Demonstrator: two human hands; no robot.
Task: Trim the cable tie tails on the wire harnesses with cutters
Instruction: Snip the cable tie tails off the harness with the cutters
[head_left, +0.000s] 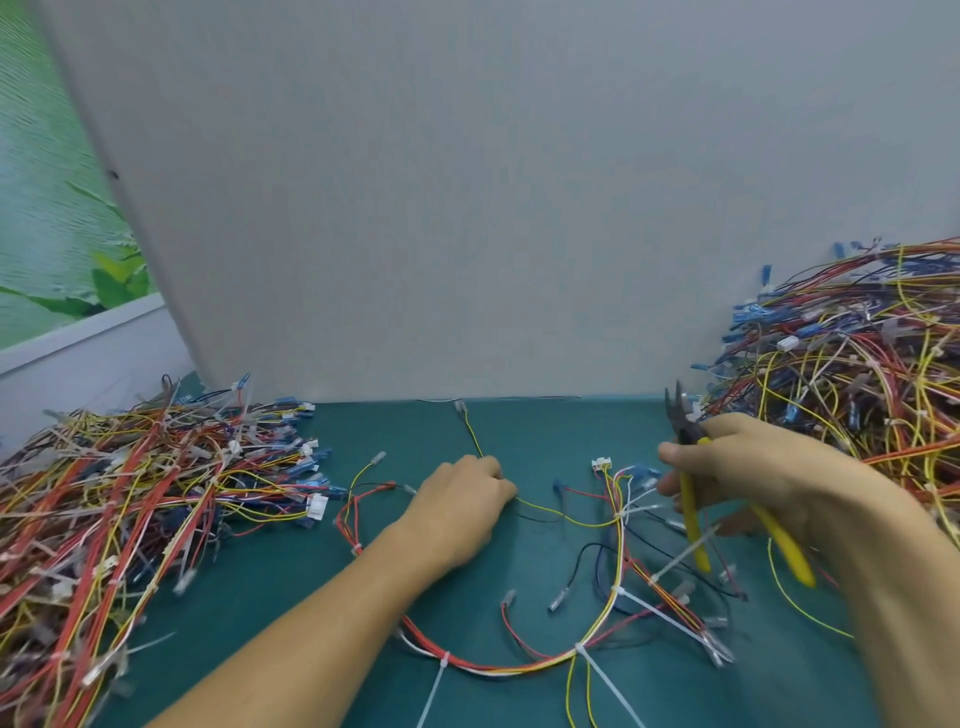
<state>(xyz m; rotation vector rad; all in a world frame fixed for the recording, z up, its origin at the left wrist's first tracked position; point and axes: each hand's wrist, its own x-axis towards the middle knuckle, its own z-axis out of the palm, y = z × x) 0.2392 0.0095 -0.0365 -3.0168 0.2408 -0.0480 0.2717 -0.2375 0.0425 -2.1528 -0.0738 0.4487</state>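
One wire harness (597, 618) of red, yellow, white and black wires lies spread on the green mat in front of me. Long white cable tie tails (608, 686) stick out from it near the front edge. My left hand (462, 504) rests knuckles-up on the mat, fingers curled over a yellow wire (545, 506) of the harness. My right hand (748, 467) grips yellow-handled cutters (693, 499), whose dark jaws point up and away, slightly apart, above the harness's right side.
A heap of harnesses (119, 509) covers the left of the green mat (291, 587). A taller heap (857, 364) rises at the right. A grey panel (467, 208) stands along the back edge. A window sill is at far left.
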